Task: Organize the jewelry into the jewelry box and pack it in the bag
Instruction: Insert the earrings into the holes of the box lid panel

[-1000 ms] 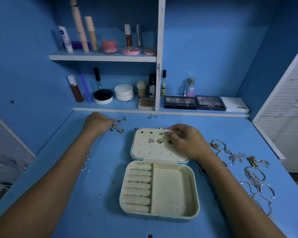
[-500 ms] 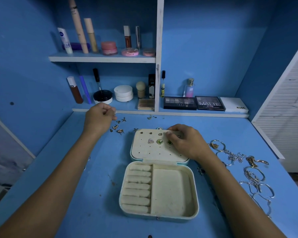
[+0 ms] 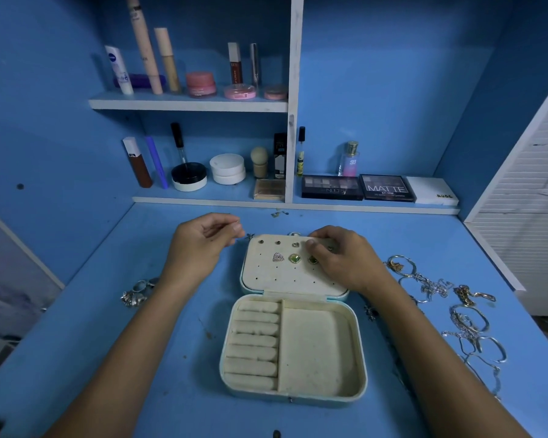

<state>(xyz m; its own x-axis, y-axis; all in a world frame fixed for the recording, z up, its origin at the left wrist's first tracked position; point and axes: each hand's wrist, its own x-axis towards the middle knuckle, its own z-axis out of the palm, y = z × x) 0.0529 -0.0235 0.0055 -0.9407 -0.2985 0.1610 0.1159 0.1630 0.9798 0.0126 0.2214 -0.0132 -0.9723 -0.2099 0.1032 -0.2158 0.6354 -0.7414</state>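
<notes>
The pale jewelry box (image 3: pixel 358 358) lies open in the middle of the blue desk, its ring rolls (image 3: pixel 253 346) and its tray bare. Its lid panel (image 3: pixel 285 279) lies flat behind, with a heart earring (image 3: pixel 278 257), a green earring (image 3: pixel 294 258) and small studs (image 3: pixel 261 241) set in it. My left hand (image 3: pixel 200 245) hovers just off the lid's far-left corner and pinches a tiny earring between thumb and forefinger. My right hand (image 3: pixel 339 257) grips the lid's far-right part, thumb on the panel. No bag is in view.
Rings (image 3: pixel 138 292) lie on the desk left of my left forearm. Bracelets and chains (image 3: pixel 440 295) spread along the right side. A star earring (image 3: pixel 250 237) and another loose earring (image 3: pixel 277 214) lie behind the box. Cosmetics fill the shelves (image 3: pixel 187 104) at the back.
My left hand lifted off the loose earrings at the back left and moved right to the lid's corner, pinching one. My right hand stayed on the lid.
</notes>
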